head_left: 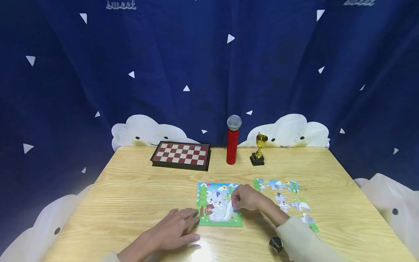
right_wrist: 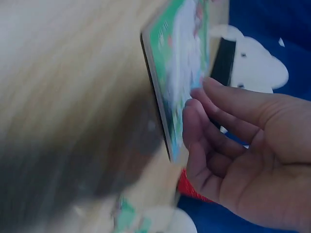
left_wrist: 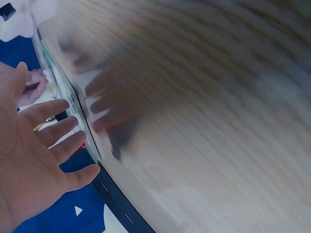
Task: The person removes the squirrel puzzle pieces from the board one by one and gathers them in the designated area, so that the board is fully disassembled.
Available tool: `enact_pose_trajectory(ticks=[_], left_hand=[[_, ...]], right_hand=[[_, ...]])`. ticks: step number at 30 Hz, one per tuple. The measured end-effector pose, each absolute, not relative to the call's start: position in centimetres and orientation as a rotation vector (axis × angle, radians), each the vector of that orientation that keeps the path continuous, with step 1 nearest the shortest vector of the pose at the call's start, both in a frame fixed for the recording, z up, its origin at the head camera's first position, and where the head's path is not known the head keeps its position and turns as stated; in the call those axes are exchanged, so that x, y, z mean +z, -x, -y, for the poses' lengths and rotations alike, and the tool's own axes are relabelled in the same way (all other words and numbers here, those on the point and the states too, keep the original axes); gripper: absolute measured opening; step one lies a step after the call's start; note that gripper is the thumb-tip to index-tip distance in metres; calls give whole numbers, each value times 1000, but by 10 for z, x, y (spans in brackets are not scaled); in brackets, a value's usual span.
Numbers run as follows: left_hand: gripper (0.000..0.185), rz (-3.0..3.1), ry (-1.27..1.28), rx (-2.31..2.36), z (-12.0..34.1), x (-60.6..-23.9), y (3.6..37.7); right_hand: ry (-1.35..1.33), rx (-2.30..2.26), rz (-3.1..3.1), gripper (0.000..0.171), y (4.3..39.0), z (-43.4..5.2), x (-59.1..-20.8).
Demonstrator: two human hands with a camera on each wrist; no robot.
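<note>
A square puzzle board (head_left: 214, 207) with a white squirrel picture lies on the wooden table (head_left: 131, 189) in front of me. My left hand (head_left: 173, 227) rests flat on the table with straight fingers (left_wrist: 53, 133), the tips touching the board's lower left corner. My right hand (head_left: 243, 198) sits over the board's right side. Its fingers (right_wrist: 214, 121) are curled and pinch at a puzzle piece (head_left: 235, 208) there, which they mostly hide. In the right wrist view the board (right_wrist: 182, 63) is blurred.
Several loose puzzle pieces (head_left: 283, 198) lie to the right of the board. At the back of the table stand a folded chess board (head_left: 181, 155), a red microphone (head_left: 232, 140) and a small gold trophy (head_left: 258, 150). A blue curtain hangs behind.
</note>
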State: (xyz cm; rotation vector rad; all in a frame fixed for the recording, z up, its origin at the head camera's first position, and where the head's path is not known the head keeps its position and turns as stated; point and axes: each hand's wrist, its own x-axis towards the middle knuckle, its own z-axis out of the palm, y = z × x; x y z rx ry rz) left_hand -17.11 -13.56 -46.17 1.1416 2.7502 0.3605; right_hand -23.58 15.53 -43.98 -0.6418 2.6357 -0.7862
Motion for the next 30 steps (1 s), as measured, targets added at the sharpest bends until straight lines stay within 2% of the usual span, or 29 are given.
enact_pose_trajectory(ticks=[9, 16, 25, 30], left_hand=[[61, -2712, -1136, 312, 138, -462, 165], [62, -2699, -1135, 254, 139, -464, 164], [63, -2690, -1123, 245, 140, -463, 164], [63, -2680, -1137, 253, 140, -463, 164]], right_hand=[[651, -991, -2610, 7, 240, -117, -462], [650, -1079, -2553, 5, 234, -90, -465], [601, -1010, -2575, 15, 232, -80, -468], [662, -956, -2631, 12, 234, -77, -467]])
